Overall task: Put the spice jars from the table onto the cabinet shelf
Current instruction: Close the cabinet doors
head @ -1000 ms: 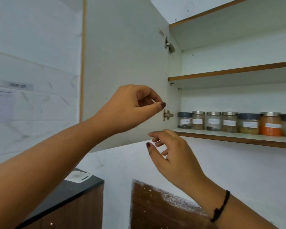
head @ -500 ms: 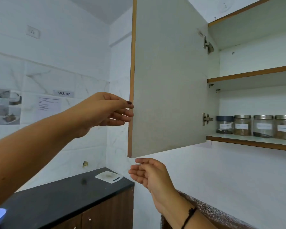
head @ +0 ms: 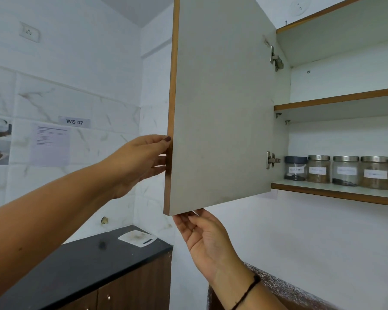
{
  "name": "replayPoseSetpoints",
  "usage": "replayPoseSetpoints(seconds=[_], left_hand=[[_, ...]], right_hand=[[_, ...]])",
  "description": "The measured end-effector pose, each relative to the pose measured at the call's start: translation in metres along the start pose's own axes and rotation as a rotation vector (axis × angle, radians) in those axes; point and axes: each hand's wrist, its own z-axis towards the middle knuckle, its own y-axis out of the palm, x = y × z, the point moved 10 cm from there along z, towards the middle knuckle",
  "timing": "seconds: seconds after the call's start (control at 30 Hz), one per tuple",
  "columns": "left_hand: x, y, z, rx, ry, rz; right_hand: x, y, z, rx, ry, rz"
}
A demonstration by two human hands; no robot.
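Several labelled spice jars (head: 318, 168) stand in a row on the lower cabinet shelf (head: 336, 193), some with steel lids, the leftmost with a dark lid. The grey cabinet door (head: 220, 108) hangs open, edge-on to me. My left hand (head: 137, 162) holds the door's brown outer edge, thumb on the edge and fingers reaching behind it. My right hand (head: 204, 238) is below the door's bottom corner, palm up, its straight fingertips touching the bottom edge. Neither hand holds a jar.
An upper shelf (head: 336, 101) sits above the jars. A black counter (head: 76, 265) with a small white scale (head: 137, 238) lies at lower left. A speckled counter edge (head: 289, 289) shows at lower right. Papers hang on the tiled wall (head: 49, 144).
My left hand went from in front of the door to its outer edge and took hold. My right hand rose to the door's bottom edge. The view turned left.
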Motion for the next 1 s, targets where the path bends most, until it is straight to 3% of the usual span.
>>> replayPoseSetpoints(seconds=[0.17, 0.3, 0.4, 0.7, 1.0], left_hand=[[0.018, 0.022, -0.014, 0.054, 0.23, 0.134], [0.037, 0.041, -0.027, 0.097, 0.432, 0.157], [0.053, 0.067, -0.035, 0.041, 0.597, 0.193], [0.073, 0.162, -0.049, -0.189, 0.802, 0.078], [0.091, 0.267, -0.066, -0.297, 0.972, 0.149]], right_hand=[[-0.011, -0.01, -0.017, -0.03, -0.011, -0.008], [-0.027, -0.021, -0.036, -0.02, -0.072, -0.14], [-0.044, -0.031, -0.052, 0.028, -0.131, -0.279], [-0.116, -0.065, -0.101, 0.355, -0.465, -0.977], [-0.17, -0.101, -0.158, 0.651, -0.585, -1.168]])
